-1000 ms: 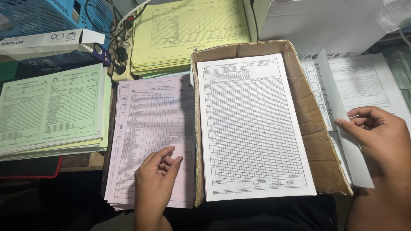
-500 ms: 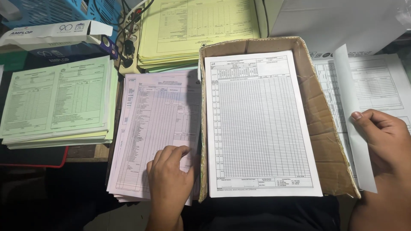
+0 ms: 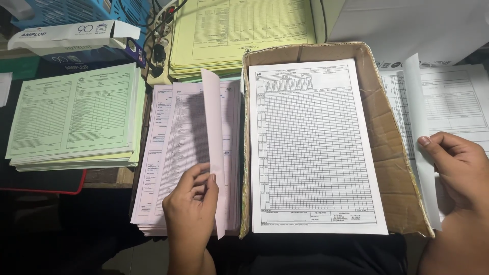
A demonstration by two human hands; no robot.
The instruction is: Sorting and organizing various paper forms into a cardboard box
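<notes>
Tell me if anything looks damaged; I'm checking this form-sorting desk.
The cardboard tray holding the white grid forms is worn: its right wall is creased and splayed outward, edges frayed. The paper stacks look tidy.

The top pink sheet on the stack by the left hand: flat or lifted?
Lifted. The left hand holds the top pink sheet raised off the pink stack.

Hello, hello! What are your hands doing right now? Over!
Left hand lifting pink sheet off pink stack. Right hand holding white sheet. Cardboard tray between them.
</notes>
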